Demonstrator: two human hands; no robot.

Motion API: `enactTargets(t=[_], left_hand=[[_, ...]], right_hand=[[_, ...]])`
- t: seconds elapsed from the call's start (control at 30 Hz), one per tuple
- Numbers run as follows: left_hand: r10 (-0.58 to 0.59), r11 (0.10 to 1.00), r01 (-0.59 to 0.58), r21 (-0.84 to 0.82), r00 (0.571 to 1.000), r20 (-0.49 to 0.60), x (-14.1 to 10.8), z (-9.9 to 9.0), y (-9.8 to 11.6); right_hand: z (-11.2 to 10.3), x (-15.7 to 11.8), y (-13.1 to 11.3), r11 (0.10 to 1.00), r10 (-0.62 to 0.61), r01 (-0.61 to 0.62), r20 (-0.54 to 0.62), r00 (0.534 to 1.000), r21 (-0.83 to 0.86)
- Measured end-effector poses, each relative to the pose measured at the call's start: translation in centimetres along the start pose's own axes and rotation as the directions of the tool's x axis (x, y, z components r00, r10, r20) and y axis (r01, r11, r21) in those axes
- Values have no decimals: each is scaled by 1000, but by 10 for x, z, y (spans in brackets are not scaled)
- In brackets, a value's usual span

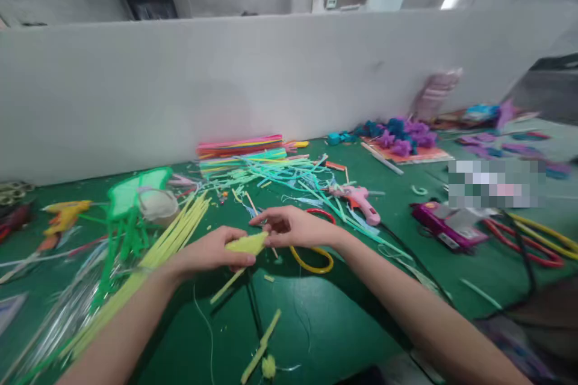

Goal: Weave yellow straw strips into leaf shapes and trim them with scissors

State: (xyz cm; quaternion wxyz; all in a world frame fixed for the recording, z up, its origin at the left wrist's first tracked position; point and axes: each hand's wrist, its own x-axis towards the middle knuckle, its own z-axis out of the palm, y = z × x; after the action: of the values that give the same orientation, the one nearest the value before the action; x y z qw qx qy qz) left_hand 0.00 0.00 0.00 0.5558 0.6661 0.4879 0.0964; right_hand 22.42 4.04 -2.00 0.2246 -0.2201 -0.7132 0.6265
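Observation:
A flat, fuzzy yellow chenille-stem piece (pixel 247 244) is held above the green table between my hands. My left hand (pixel 226 248) pinches its left part between thumb and fingers. The fingertips of my right hand (pixel 291 227) close on its right tip. Below my left hand a straight yellow chenille stem (pixel 228 286) slants down; whether it joins the piece I cannot tell. Scissors (pixel 323 261) with yellow and red handle loops lie under my right hand, their blades hidden. Nearer me rest short yellow stems (pixel 261 349) and a yellow fuzzy ball (pixel 268 367).
A pink glue gun (pixel 363 201) lies to the right, its dark cord running toward me. Bundled yellow stems (pixel 180 231) and a yellow glue gun (pixel 63 219) are at left. Loose green stems (pixel 266 171) spread behind. Purple flowers (pixel 406 135) stand near the white partition (pixel 271 78).

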Motion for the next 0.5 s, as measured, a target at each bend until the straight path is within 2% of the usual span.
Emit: enactTargets(t=[0.13,0.3,0.5], left_hand=[[6,999,-5,-38,1000,24,0,-5,-5],[16,994,-8,-110,997,76,3,-6,-6],[27,987,-24,-156,1000,15,4,-2,-6]], right_hand=[[-6,1,5,984,67,-67,3,998,163],[-2,3,7,883,170,-145,-15,985,445],[2,5,9,823,214,-155,-46,976,546]])
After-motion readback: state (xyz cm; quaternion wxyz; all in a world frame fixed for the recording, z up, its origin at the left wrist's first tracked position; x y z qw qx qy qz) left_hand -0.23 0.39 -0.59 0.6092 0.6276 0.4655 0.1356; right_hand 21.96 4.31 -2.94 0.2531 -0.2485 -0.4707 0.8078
